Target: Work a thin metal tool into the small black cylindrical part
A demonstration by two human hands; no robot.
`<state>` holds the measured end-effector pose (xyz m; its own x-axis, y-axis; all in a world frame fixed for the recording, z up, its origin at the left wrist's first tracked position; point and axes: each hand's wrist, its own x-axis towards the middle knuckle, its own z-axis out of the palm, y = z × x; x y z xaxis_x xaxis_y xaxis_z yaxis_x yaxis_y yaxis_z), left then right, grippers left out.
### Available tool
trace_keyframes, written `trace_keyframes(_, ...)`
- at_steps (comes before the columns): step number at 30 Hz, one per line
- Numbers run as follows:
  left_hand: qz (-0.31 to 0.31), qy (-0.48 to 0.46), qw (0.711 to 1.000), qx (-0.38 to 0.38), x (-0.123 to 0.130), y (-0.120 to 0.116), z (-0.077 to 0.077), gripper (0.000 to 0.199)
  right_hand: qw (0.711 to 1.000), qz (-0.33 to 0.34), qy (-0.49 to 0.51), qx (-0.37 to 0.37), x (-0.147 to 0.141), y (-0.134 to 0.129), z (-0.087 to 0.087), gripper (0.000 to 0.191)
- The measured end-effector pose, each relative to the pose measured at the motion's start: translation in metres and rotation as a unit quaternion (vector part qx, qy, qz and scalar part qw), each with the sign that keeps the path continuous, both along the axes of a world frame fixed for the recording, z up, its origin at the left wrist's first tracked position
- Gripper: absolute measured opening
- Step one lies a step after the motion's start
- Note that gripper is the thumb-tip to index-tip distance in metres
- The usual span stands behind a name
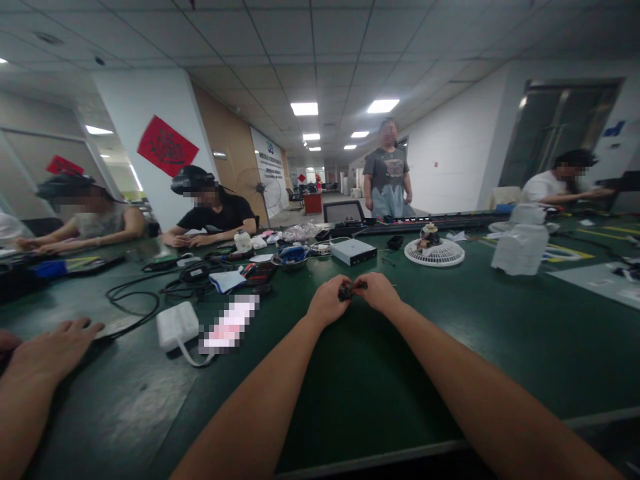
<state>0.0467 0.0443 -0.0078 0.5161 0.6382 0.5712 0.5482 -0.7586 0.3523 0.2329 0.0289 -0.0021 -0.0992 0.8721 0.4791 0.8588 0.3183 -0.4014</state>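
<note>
Just above the green tabletop [390, 407], my two hands meet near the middle of the view. My left hand [329, 301] is closed around a small dark part [345, 293], whose kind is too small to make out. The fingers of my right hand [379, 291] are pinched close beside it, on a small dark piece I cannot identify. Beyond my hands lies a silver box-shaped drive [354, 252] with a black front. A white fan grille [434, 252] rests to its right, with a motor-like part [429, 235] on top.
At left, a co-worker's hand [53, 350] lies on the table near a white power adapter [177, 325] and black cables [133, 300]. A blue item sits in a bowl [291, 259]. Translucent plastic packaging [520, 248] stands at right. Several people sit around; one person [387, 173] stands beyond the table.
</note>
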Motion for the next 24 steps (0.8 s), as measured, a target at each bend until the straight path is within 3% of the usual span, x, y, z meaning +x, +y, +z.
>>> trace_keyframes(5,0.000,0.006,1.000,0.001,0.000,-0.001,0.001,0.036,1.000,0.010,-0.001,-0.015,0.000,0.000,-0.001,0.013)
trace_keyframes(13,-0.010,-0.012,1.000,-0.013,0.000,-0.002,0.002,0.035,0.999,-0.035,-0.021,-0.024,0.002,-0.004,0.002,0.011)
trace_keyframes(24,-0.040,-0.021,0.999,0.004,-0.001,-0.002,0.001,0.035,0.997,-0.016,-0.066,-0.045,0.000,-0.010,0.009,0.016)
